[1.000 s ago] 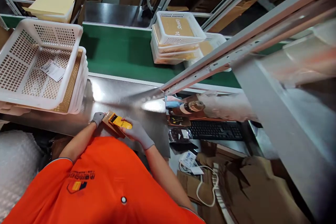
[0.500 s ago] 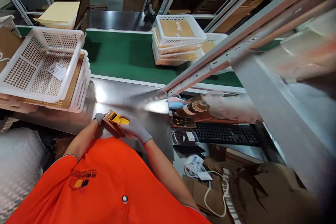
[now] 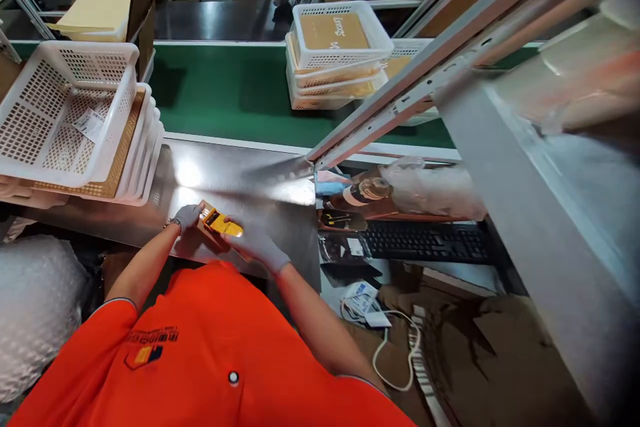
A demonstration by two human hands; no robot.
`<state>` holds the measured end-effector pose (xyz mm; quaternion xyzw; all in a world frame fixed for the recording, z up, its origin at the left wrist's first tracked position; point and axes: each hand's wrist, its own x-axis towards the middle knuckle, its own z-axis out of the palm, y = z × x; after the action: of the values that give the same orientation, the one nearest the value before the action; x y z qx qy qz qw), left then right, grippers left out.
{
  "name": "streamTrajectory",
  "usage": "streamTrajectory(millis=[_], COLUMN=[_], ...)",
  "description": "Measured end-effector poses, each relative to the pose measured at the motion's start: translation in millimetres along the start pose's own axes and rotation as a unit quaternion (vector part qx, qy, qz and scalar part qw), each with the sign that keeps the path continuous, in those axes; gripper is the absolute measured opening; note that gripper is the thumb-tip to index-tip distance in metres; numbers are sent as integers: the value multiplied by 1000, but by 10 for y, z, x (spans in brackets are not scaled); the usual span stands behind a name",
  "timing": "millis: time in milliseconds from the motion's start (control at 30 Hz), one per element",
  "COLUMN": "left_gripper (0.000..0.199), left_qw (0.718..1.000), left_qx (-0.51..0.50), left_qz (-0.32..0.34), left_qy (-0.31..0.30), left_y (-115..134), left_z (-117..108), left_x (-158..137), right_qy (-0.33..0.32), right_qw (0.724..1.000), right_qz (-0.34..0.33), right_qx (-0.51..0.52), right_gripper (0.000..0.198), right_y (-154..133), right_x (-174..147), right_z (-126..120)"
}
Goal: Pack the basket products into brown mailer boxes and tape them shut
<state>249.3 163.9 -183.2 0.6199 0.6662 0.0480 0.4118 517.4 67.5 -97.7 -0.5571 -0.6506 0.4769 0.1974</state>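
In my gloved right hand (image 3: 257, 247) is a yellow hand-held tape dispenser (image 3: 227, 225), with the fingers wrapped round its rear end. The dispenser's dark front lies against a small brown cardboard box (image 3: 209, 236). My left hand (image 3: 188, 216), also gloved, grips the box at its far left end; its fingertips are partly hidden. Both hands are low over the near edge of the shiny metal table (image 3: 235, 177), just in front of my orange shirt. Part of the box is covered by the dispenser and my right hand.
Stacked white baskets (image 3: 107, 147) stand at left, the top one holding a paper slip (image 3: 90, 125). More baskets (image 3: 340, 57) sit on the green conveyor belt (image 3: 220, 90). A metal post (image 3: 380, 117) slants across the right. Beyond are a keyboard (image 3: 425, 240) and bubble wrap (image 3: 37, 310) lies left.
My view has shifted, so the surroundings sit slightly higher and further left. The box and both hands are a little farther from my shirt, and the tape dispenser stays against the box.
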Motion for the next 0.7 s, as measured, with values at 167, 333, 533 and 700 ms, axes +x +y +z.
streamTrajectory(millis=[167, 333, 533, 700], left_gripper=[57, 61, 62, 62], left_qw=[999, 998, 997, 980], left_qx=[47, 67, 73, 114], left_qz=[1, 13, 23, 111], left_qy=[-6, -7, 12, 117], left_y=[5, 23, 98, 153], left_z=[31, 13, 19, 141], left_x=[17, -16, -48, -112], right_qy=[-7, -43, 37, 149], right_qw=[995, 982, 949, 925], right_qz=[79, 96, 192, 248], right_qx=[-68, -156, -248, -246], right_gripper=[54, 43, 59, 68], right_y=[527, 492, 484, 1061], right_x=[-807, -553, -191, -497], right_z=[-429, -234, -19, 67])
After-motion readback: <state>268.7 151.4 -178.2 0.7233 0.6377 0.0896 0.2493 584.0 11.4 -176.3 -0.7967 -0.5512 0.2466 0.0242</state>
